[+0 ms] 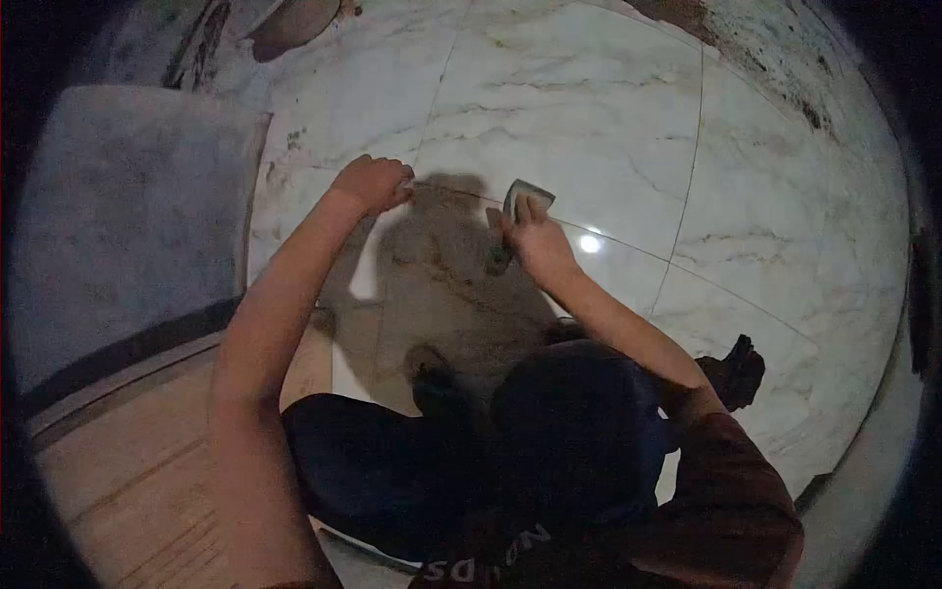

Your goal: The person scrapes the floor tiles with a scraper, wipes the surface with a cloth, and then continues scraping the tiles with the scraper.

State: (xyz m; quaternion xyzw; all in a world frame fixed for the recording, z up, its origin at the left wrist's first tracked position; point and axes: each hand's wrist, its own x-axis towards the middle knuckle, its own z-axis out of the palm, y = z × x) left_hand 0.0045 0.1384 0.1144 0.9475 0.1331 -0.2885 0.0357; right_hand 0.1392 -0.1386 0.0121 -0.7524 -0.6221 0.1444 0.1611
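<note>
My right hand point(542, 247) is closed around a putty knife point(531, 195), its flat blade pointing away from me over the marble-patterned floor tiles point(579, 128). Part of the knife's dark handle shows below my fingers. To the left, my left hand point(373, 185) is a fist low over the tiles, near a joint between them. Something small and pale shows at its fingertips, too little to name. Both hands are close to a dark tile joint point(461, 190) that runs between them, and my shadow covers the floor there.
A large grey slab point(147, 206) lies at the left, with a wooden board point(147, 442) below it. A crumpled black thing point(736, 373) is on the tiles at the right. Rubble or dirt point(775, 74) edges the floor top right; a rounded brownish object point(292, 27) is top left.
</note>
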